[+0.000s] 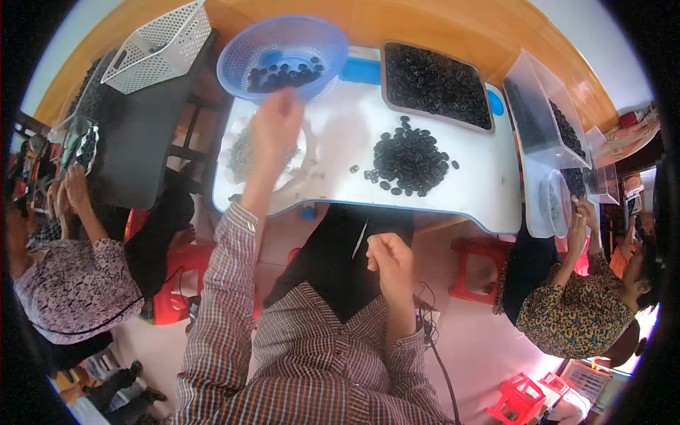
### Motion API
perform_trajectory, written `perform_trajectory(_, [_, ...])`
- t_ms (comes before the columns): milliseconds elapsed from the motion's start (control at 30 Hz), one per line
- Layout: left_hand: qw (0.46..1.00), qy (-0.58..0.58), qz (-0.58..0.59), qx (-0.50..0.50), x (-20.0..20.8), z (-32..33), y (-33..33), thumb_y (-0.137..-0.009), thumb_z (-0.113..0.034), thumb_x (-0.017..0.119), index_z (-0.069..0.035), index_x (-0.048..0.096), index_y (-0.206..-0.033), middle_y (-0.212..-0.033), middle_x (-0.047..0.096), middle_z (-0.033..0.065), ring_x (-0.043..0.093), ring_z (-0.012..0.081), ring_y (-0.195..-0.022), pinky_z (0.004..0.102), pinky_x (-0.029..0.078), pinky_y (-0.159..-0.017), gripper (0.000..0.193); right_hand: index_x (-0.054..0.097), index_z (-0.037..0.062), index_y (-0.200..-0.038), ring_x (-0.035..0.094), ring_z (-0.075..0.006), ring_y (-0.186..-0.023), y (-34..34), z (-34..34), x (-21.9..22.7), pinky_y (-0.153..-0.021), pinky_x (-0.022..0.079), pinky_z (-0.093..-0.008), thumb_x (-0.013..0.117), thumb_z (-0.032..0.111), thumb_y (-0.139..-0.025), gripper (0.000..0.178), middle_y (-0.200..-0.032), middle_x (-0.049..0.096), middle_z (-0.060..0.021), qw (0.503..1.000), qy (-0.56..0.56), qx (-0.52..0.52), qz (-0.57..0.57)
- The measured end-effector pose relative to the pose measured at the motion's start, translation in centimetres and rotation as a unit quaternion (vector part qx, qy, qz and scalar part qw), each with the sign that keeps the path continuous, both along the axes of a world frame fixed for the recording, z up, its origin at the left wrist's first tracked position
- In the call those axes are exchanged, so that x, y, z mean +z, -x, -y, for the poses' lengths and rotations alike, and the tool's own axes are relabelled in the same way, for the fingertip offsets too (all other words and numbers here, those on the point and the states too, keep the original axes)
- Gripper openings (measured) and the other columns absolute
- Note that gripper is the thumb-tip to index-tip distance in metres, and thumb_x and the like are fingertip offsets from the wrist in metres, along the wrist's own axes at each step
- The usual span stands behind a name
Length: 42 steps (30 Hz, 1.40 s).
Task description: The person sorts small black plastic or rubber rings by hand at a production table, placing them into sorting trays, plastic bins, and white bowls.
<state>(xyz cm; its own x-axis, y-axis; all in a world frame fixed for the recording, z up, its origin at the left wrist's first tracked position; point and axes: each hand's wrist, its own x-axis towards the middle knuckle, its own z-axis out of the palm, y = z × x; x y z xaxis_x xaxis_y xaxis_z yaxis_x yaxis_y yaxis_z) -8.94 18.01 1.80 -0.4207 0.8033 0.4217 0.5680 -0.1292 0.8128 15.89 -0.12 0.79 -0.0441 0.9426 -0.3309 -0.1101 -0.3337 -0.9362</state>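
My left hand (278, 127) reaches over the table to the near rim of a blue perforated basket (237, 71) with black oval pieces inside. Its fingers are blurred and partly hidden. Below that hand, a white plate (294, 161) holds small clear-grey parts. My right hand (391, 263) is closed in front of my lap, fingertips pressed together; what they hold, if anything, is too small to make out. A thin pale strip (360, 238) shows beside its fingers. Beyond it, a heap of black oval pieces (411, 161) lies on the white table (340, 180).
A tray (435, 81) full of black pieces stands at the back. Clear bins (545, 106) stand at right, a white perforated basket (159, 49) at left. People work at both sides: one at left (85, 283), one at right (581, 304). Red stools (474, 273) stand on the floor.
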Motion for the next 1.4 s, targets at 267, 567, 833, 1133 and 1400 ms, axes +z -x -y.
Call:
perform_trajectory(267, [0.98,0.038,-0.103,-0.167,-4.6,8.2,-9.4,-0.077,-0.006,0.069,-0.004,0.069,-0.085,-0.076,0.062,0.0125,0.062,0.0277,-0.066,0.0359,0.049,-0.058,0.008,0.059,0.0016,-0.09,0.05,-0.0044,-0.058,0.0,-0.1,-0.4,-0.053,0.042,-0.0189,0.058,0.018,-0.094,0.017,-0.072,0.057,-0.0001,0.999,-0.004,0.005,0.041])
perform_trajectory(567, [0.965,0.067,-0.183,-0.175,-4.5,8.1,-11.2,-0.078,-0.011,0.067,-0.006,0.065,-0.092,-0.082,0.054,0.0139,0.06,0.0323,-0.073,0.0418,0.049,-0.06,0.015,0.059,0.0007,-0.089,0.05,-0.0053,-0.057,-0.1,-0.1,-0.9,-0.052,0.043,-0.0201,0.059,0.018,-0.093,0.018,-0.071,0.058,-0.0011,0.998,-0.011,0.004,0.065])
perform_trajectory(833, [0.96,0.087,-0.186,-0.192,-5.1,8.1,-10.5,-0.078,-0.016,0.066,-0.006,0.062,-0.089,-0.083,0.052,0.015,0.059,0.0344,-0.075,0.0444,0.049,-0.061,0.015,0.061,0.0014,-0.091,0.052,-0.0056,-0.057,0.2,-0.2,-1.0,-0.054,0.043,-0.0197,0.061,0.018,-0.091,0.017,-0.073,0.059,-0.0017,0.998,-0.002,0.004,0.066])
perform_trajectory(1133, [0.978,-0.008,-0.035,-0.208,-4.4,10.0,-9.5,-0.085,-0.013,0.066,-0.002,0.066,-0.089,-0.072,0.059,0.0079,0.056,0.0196,-0.056,0.0298,0.044,-0.049,0.012,0.059,0.0003,-0.09,0.051,-0.0055,-0.059,0.4,-0.4,-0.8,-0.054,0.043,-0.0188,0.059,0.017,-0.093,0.017,-0.075,0.06,-0.0018,0.998,-0.03,-0.016,0.062])
perform_trajectory(1400, [0.748,0.236,0.547,-0.292,-3.0,13.5,-9.3,-0.087,-0.015,0.069,0.0,0.068,-0.087,-0.065,0.059,-0.0021,0.045,0.0035,-0.051,0.0179,0.033,-0.045,0.015,0.063,0.0018,-0.102,0.052,-0.005,-0.06,0.7,-1.1,0.5,-0.056,0.043,-0.0181,0.059,0.013,-0.093,0.015,-0.079,0.062,-0.0028,0.991,-0.107,-0.065,0.049])
